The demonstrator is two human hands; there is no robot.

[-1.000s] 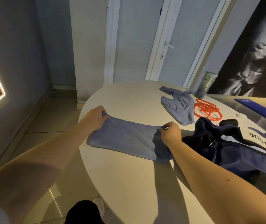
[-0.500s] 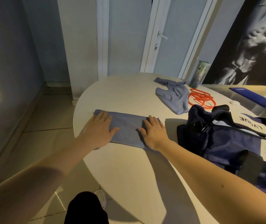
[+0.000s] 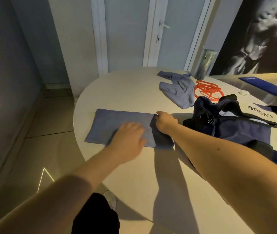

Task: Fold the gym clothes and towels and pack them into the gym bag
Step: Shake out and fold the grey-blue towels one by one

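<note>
One blue towel (image 3: 122, 125) is laid flat on the pale round counter (image 3: 134, 88), folded into a long narrow strip. Its long axis is run left to right across the counter, slightly slanted, with the left short end close to the counter's left edge and the right short end pointed at the gym bag (image 3: 235, 130). The right end of the strip is darkened by shadow. The left hand (image 3: 129, 141) is spread palm down on the middle of the towel, fingers straight and nothing grasped; it is blurred, so finer detail cannot be told. The right hand (image 3: 165, 121) is curled on the towel's right end at its far corner, and the cloth is pinched there between thumb and fingers. One dark navy gym bag is slumped along the counter's right side, just beside the towel's right end, its mouth turned toward the towel; whether the two touch cannot be told. One crumpled grey-blue garment (image 3: 179, 92) is left unfolded toward the counter's far edge, well apart from the towel. Orange loops (image 3: 206, 90) are piled touching the garment's right side; their count cannot be told. One tumbler (image 3: 203, 65) is stood upright at the far edge behind them.
</note>
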